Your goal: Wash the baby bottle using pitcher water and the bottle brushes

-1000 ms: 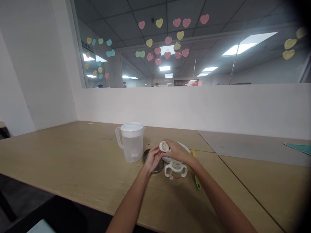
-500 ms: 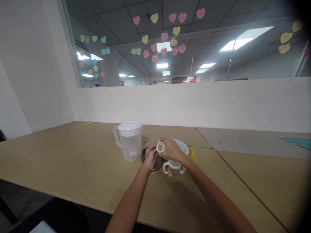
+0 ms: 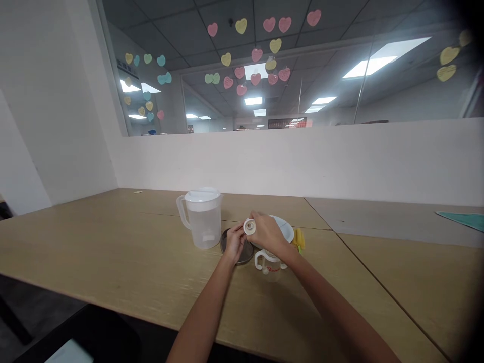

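A round white bottle cap (image 3: pixel 249 227), its hollow underside facing me, is held up between both hands. My left hand (image 3: pixel 234 243) pinches its left side with the fingertips. My right hand (image 3: pixel 269 234) is closed around its right side and hides part of it. Below my right wrist stands a clear baby bottle (image 3: pixel 270 268) with two white handles and red lettering, upright on the table; its top is partly covered by the wrist. Under my left hand lies a dark round metal tray (image 3: pixel 245 254).
A lidded translucent pitcher (image 3: pixel 204 222) stands left of my hands, its handle turned left. Behind my right hand is a white plate (image 3: pixel 285 228), with a yellow item (image 3: pixel 299 239) beside it. A teal cloth-like piece (image 3: pixel 463 220) lies far right on the table (image 3: pixel 124 262).
The view has shifted slightly. The cap has tilted a little in my fingers, and my right wrist covers more of the bottle's top and right handle.
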`<state>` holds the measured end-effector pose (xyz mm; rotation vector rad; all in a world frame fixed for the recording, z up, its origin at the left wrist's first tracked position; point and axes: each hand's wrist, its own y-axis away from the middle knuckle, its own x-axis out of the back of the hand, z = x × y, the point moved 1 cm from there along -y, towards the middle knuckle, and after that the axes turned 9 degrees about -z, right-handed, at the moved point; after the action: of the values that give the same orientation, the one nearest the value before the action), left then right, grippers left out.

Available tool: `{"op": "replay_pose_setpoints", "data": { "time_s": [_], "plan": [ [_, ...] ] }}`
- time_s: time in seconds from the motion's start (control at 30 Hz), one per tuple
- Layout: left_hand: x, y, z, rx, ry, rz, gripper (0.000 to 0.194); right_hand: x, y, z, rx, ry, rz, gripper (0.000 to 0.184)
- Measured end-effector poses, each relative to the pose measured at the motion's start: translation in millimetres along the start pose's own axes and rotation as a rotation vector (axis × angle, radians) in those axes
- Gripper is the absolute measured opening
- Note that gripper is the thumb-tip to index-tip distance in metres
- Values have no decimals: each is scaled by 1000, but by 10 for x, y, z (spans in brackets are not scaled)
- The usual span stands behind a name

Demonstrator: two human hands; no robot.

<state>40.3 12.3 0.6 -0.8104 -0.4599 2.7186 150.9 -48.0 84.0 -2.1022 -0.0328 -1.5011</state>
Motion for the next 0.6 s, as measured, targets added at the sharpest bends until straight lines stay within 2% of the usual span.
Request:
{"op": "replay_pose_setpoints", "data": {
  "time_s": [0.13, 0.27, 0.33, 0.4, 0.47, 0.53, 0.6],
  "plan": [
    [-38, 46, 39, 4, -24, -46, 34, 152, 69, -12, 28, 49, -15, 22],
    [-66, 140, 2, -127, -280, 51, 30, 370, 122, 76, 89, -93, 9, 26],
    [-86, 210, -28, -197, -403, 111, 28, 456, 122, 159, 65, -149, 50, 28],
    [-120, 291, -32, -278, -559, 94, 30, 508, 106, 255, 4, -153, 96, 27],
    [-167, 375, -6, -373, -783, -20, 32, 528, 82, 348, -54, -144, 117, 24],
    [-214, 445, 21, -431, -971, -212, 31, 530, 58, 425, -77, -151, 122, 18],
    [-250, 492, 32, -439, -1097, -386, 39, 524, 40, 480, -86, -178, 103, 14]
  ]
}}
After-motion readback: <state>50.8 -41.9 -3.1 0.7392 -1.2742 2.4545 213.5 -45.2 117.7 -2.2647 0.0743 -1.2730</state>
